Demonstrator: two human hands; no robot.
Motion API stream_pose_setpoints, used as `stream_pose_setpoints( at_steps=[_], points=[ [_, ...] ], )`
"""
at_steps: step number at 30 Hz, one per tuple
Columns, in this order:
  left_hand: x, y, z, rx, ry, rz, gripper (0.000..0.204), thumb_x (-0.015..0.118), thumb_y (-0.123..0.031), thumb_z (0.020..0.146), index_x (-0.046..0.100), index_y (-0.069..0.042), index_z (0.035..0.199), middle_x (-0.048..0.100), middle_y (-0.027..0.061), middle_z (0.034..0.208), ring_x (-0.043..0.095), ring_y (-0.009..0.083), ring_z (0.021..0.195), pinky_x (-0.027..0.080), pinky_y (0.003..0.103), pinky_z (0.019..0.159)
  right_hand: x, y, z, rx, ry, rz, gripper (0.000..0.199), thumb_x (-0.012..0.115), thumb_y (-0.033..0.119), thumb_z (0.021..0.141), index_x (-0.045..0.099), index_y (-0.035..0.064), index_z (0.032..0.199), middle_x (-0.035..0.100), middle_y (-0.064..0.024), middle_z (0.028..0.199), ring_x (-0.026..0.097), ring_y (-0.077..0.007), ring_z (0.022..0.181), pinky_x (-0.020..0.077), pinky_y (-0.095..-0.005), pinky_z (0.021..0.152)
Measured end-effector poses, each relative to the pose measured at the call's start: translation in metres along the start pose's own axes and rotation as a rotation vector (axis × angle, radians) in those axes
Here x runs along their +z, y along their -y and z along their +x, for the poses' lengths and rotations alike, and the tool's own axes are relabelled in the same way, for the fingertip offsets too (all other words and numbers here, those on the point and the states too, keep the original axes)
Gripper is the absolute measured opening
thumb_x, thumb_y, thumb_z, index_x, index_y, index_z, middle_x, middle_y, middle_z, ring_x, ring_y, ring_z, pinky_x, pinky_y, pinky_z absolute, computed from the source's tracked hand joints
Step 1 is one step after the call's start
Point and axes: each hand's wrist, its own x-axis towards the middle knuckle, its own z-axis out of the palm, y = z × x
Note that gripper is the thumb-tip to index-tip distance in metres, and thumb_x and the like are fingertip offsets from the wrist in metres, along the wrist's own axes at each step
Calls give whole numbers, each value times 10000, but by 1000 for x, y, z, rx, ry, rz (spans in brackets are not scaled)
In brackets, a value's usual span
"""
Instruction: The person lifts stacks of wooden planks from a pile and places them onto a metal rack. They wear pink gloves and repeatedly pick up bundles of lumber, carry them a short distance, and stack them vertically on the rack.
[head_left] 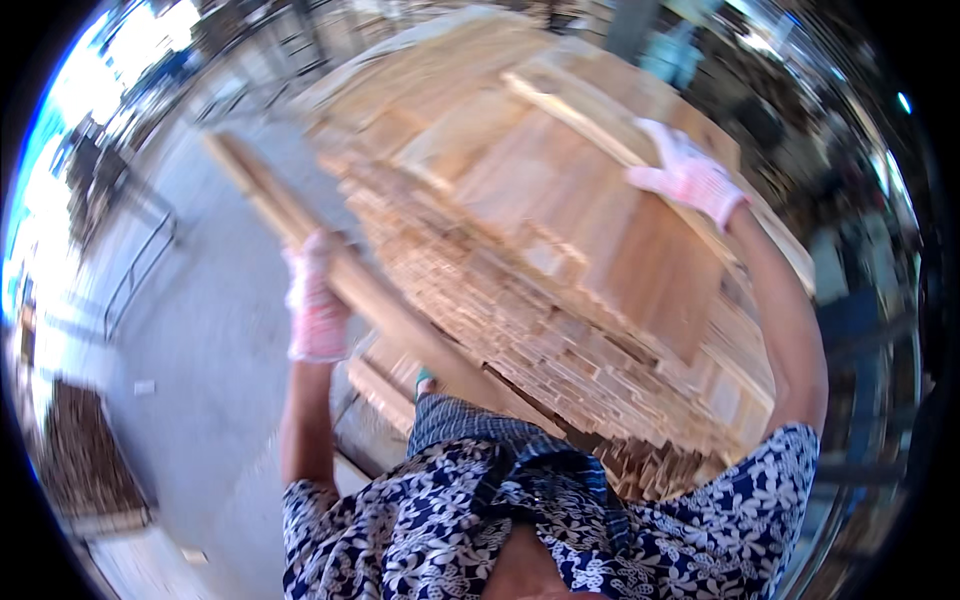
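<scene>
My left hand [318,300], in a white and pink work glove, is closed round long narrow wooden boards [400,325]. They slant from the upper left down past my waist; blur keeps me from telling how many there are. To the right, my right hand [690,175], gloved alike, has its thumb and fingers spread over a long wooden strip [575,115]. That strip lies on top of a big stack of thin wooden boards [480,265], whose uneven ends face me. Wide flat boards [560,190] cover the stack's top.
A grey concrete floor [215,260] stretches along the left. Beyond it stands a metal frame [140,280]. A brown pile [85,450] sits at the lower left. More boards [382,385] lie low by my legs. Blurred workshop clutter fills the right and far sides.
</scene>
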Motion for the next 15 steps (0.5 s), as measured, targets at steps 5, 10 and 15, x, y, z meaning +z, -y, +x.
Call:
stream_pose_setpoints(
  at_steps=[5,10,15],
  points=[
    [62,14,-37,-104,-196,-158,535,750,-409,904,525,-70,1250,649,156,1051,672,309,926,601,489,783,-9,20,7,213,85,-85,935,675,598,847,221,312,1612,396,-280,1514,382,-491,1401,331,-531,1159],
    [155,17,-45,-225,-207,-50,1250,815,-391,850,-149,-189,1618,451,191,1433,500,279,1253,477,487,1008,-14,24,7,275,138,-126,934,669,589,858,193,333,1620,384,-296,1503,373,-496,1402,322,-537,1165],
    [169,45,-31,-152,-183,-84,1199,794,-383,867,-97,-125,1625,484,162,1408,500,246,1208,453,427,1021,-9,15,8,174,70,-154,903,625,618,882,215,293,1619,441,-304,1453,415,-509,1360,355,-535,1131]
  ],
)
